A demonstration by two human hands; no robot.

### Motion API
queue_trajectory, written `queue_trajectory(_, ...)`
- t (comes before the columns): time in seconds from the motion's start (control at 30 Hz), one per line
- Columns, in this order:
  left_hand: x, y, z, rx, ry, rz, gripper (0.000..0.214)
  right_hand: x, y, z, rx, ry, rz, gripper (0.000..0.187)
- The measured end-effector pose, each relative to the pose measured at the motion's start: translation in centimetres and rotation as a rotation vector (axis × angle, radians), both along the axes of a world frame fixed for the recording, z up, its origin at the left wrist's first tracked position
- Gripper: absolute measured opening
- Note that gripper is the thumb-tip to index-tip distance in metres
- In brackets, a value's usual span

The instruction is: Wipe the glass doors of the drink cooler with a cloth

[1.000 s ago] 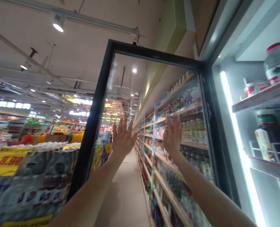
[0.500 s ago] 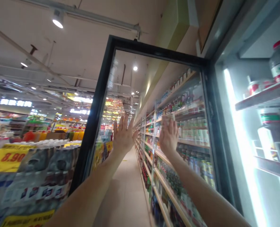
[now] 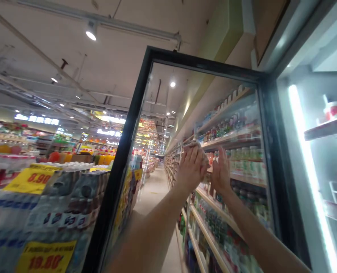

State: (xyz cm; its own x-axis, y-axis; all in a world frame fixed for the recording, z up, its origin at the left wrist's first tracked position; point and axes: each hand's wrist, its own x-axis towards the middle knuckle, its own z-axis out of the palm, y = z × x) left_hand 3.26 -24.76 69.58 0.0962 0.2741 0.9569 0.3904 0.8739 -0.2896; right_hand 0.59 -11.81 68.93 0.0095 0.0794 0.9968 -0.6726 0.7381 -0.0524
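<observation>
My left hand [image 3: 190, 167] lies over a crumpled, pale cloth [image 3: 204, 161] at the glass pane [image 3: 168, 98] of an open, dark-framed cooler door [image 3: 138, 102]. The cloth shows past the fingertips and along the hand's right side. Just to the right, my right hand [image 3: 221, 172] is raised with its fingers stretched upward, and I see nothing in it. Whether its palm touches the glass I cannot tell. Both forearms reach up from the bottom of the view.
At right is the lit cooler interior [image 3: 313, 170] with products on shelves. Shrink-wrapped bottle packs [image 3: 63, 212] with yellow price signs [image 3: 32, 178] are stacked at left. Through the glass, long bottle shelves [image 3: 213, 227] line an aisle floor [image 3: 154, 189].
My left hand has moved right onto the cloth, which was under my right hand. The right hand is now off it, slightly farther right. The view has swung a little left.
</observation>
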Motion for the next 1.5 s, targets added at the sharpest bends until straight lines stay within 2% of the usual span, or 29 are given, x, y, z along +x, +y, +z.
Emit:
queue_trajectory(0.07, -0.2, -0.1, 0.0, -0.002, 0.02, 0.084, 0.053, -0.2, 0.9, -0.2, 0.057, -0.007, -0.257, 0.055)
queue_trajectory(0.13, 0.0, -2.2, 1.0, -0.076, 0.033, 0.148, 0.053, -0.2, 1.3, -0.4, 0.102, -0.003, -0.406, 0.055)
queue_trajectory(0.2, 0.6, -6.0, 2.9, -0.119, 0.039, 0.194, 0.053, -0.1, 1.2, -0.5, 0.096, 0.02, -0.475, 0.055)
queue_trajectory(0.27, 1.2, -10.3, 5.1, -0.001, 0.039, 0.219, 0.054, -0.1, 1.1, -0.5, 0.086, 0.029, -0.507, 0.056)
queue_trajectory(0.33, 1.6, -12.9, 6.3, 0.095, 0.042, 0.216, 0.056, -0.2, 0.9, -0.6, 0.08, 0.028, -0.512, 0.056)
queue_trajectory(0.37, 1.7, -13.0, 6.2, 0.128, 0.044, 0.206, 0.057, -0.2, 0.8, -0.6, 0.08, 0.029, -0.506, 0.055)
queue_trajectory(0.43, 1.4, -10.6, 4.4, 0.096, 0.038, 0.176, 0.058, -0.4, 0.9, -0.7, 0.083, 0.04, -0.482, 0.054)
queue_trajectory(0.47, 1.2, -8.5, 2.9, 0.026, 0.029, 0.162, 0.058, -0.5, 1.0, -0.7, 0.085, 0.049, -0.466, 0.054)
queue_trajectory(0.53, 0.4, -4.1, -0.2, -0.215, 0.001, 0.132, 0.059, -0.7, 1.2, -0.8, 0.086, 0.074, -0.432, 0.053)
queue_trajectory(0.6, -0.2, -1.8, -1.8, -0.36, 0.004, 0.129, 0.051, -0.9, 1.4, -0.9, 0.083, 0.09, -0.405, 0.052)
queue_trajectory(0.67, -0.3, -2.9, -1.1, -0.321, -0.003, 0.154, 0.046, -0.9, 1.4, -0.9, 0.08, 0.094, -0.39, 0.052)
queue_trajectory(0.7, -0.1, -4.6, 0.0, -0.232, -0.009, 0.168, 0.046, -0.9, 1.4, -0.9, 0.08, 0.09, -0.387, 0.052)
queue_trajectory(0.8, 0.5, -9.8, 3.8, 0.169, 0.029, 0.154, 0.05, -0.7, 1.1, -0.9, 0.08, 0.073, -0.393, 0.053)
queue_trajectory(0.83, 0.5, -10.6, 4.3, 0.239, 0.036, 0.145, 0.052, -0.6, 1.1, -0.9, 0.079, 0.067, -0.397, 0.053)
queue_trajectory(0.87, 0.6, -10.5, 4.1, 0.252, 0.033, 0.139, 0.054, -0.6, 1.0, -0.9, 0.075, 0.064, -0.399, 0.052)
queue_trajectory(0.93, 0.3, -8.3, 1.9, 0.09, 0.01, 0.131, 0.054, -0.5, 1.1, -0.9, 0.068, 0.069, -0.392, 0.052)
queue_trajectory(1.03, -0.3, -3.5, -2.7, -0.37, 0.015, 0.105, 0.05, -0.8, 1.4, -0.9, 0.066, 0.087, -0.352, 0.051)
queue_trajectory(1.1, -0.5, -2.5, -3.7, -0.514, 0.024, 0.096, 0.049, -1.0, 1.6, -1.0, 0.057, 0.094, -0.313, 0.051)
queue_trajectory(1.13, -0.5, -3.1, -3.2, -0.496, 0.02, 0.103, 0.049, -1.1, 1.7, -1.0, 0.047, 0.095, -0.287, 0.051)
queue_trajectory(1.17, -0.3, -4.1, -2.3, -0.415, 0.01, 0.119, 0.05, -1.2, 1.7, -1.0, 0.034, 0.096, -0.258, 0.052)
queue_trajectory(1.27, 0.2, -7.8, 0.7, -0.054, -0.032, 0.18, 0.053, -1.2, 1.7, -0.9, -0.007, 0.113, -0.163, 0.054)
queue_trajectory(1.3, 0.4, -8.4, 0.9, -0.003, -0.043, 0.192, 0.053, -1.2, 1.8, -0.9, -0.019, 0.117, -0.141, 0.055)
queue_trajectory(1.33, 0.6, -8.4, 0.5, -0.033, -0.051, 0.194, 0.054, -1.2, 1.9, -0.9, -0.027, 0.12, -0.128, 0.055)
queue_trajectory(1.37, 0.7, -8.0, -0.5, -0.143, -0.053, 0.183, 0.053, -1.2, 2.0, -0.9, -0.029, 0.122, -0.123, 0.055)
queue_trajectory(1.47, 0.7, -5.7, -4.6, -0.666, -0.014, 0.099, 0.049, -1.2, 2.4, -1.1, 0.011, 0.127, -0.125, 0.054)
queue_trajectory(1.5, 0.6, -5.2, -5.5, -0.786, 0.002, 0.079, 0.048, -1.3, 2.6, -1.1, 0.031, 0.134, -0.124, 0.053)
